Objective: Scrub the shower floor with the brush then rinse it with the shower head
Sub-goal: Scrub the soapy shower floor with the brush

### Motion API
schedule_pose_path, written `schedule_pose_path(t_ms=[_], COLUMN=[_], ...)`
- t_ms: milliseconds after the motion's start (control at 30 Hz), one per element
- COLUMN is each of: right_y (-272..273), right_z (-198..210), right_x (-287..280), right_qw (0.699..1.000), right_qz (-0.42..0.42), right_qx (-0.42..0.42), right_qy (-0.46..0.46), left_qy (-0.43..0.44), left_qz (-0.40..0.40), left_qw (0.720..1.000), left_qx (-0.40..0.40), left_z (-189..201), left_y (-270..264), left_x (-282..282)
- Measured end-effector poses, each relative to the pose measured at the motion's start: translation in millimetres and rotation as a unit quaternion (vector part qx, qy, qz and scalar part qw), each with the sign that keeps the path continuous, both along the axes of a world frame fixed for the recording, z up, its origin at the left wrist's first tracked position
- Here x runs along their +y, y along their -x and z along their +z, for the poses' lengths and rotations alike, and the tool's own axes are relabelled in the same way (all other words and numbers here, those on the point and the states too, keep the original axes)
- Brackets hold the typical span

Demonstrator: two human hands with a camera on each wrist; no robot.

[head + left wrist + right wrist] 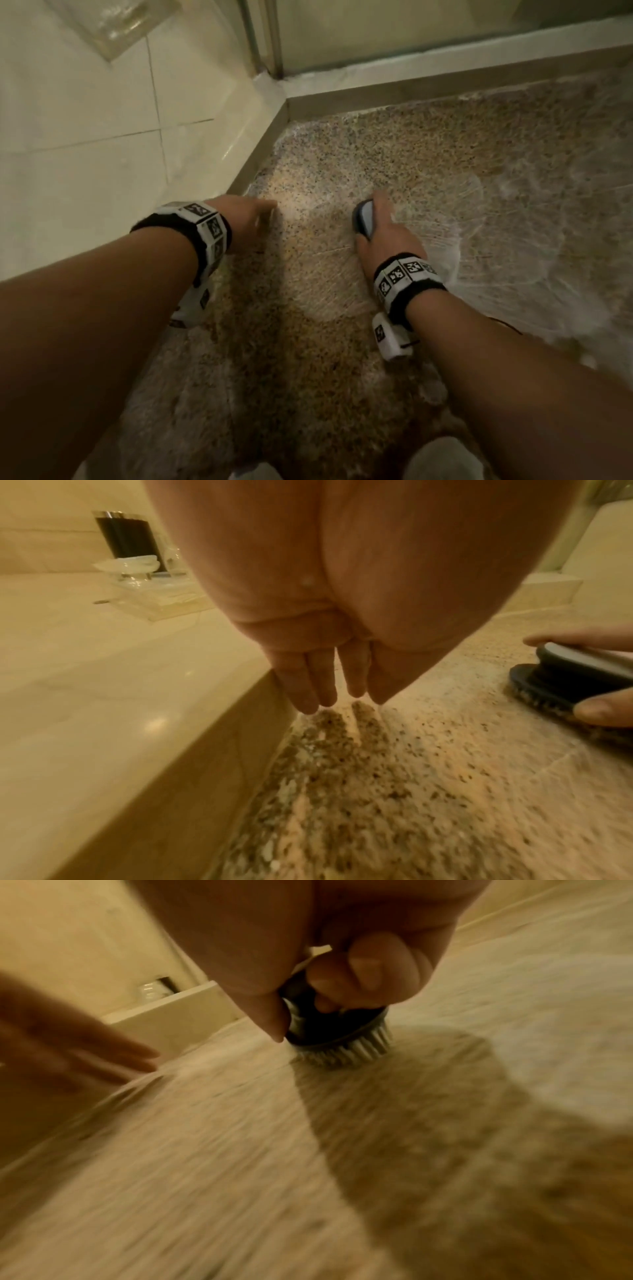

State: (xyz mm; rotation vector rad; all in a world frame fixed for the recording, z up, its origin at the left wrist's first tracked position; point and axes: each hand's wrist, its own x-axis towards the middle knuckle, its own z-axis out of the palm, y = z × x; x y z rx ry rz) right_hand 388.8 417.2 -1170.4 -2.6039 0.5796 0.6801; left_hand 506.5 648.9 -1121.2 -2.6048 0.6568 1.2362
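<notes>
Two hands on soapy speckled shower floor, right grip clenching brush, left grip released

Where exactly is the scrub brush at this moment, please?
In the head view the brush sits bristles-down on the speckled shower floor, gripped by the right hand, right of the left hand near the raised curb.

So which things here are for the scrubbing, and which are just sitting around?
For the job:
- round dark scrubbing brush with pale bristles, gripped by the right hand
- speckled brown stone shower floor, streaked with white suds
- left hand, fingers straight, down by the floor edge

Just sitting around:
- clear glass shelf on the wall
- dark bottle with a silver cap on it
</notes>
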Motion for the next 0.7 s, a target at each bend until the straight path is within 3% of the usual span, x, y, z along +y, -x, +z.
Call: schedule_pose_path(t_ms=[133,233,300,367,533,700], right_y=[12,50,64,52,-26,-33], right_z=[-1,5,6,2,-3,-4], right_x=[83,132,132,113,60,108], right_qw=[0.983,0.933,0.910,0.920,0.981,0.985], right_qz=[0.169,0.329,0.388,0.370,0.192,0.172], right_qx=[0.026,0.083,0.092,0.075,-0.005,0.014], right_qy=[-0.066,-0.117,-0.116,-0.102,-0.036,0.004], left_qy=[0.064,0.095,0.078,0.042,0.015,0.018], left_qz=[0.059,0.101,0.156,0.186,0.187,0.160], left_qw=[0.995,0.985,0.980,0.978,0.980,0.983], left_qx=[-0.058,-0.105,-0.098,-0.081,-0.071,-0.085], left_z=[16,22,23,20,7,3], left_y=[-8,-15,-16,-13,-4,-6], left_x=[15,25,35,44,68,69])
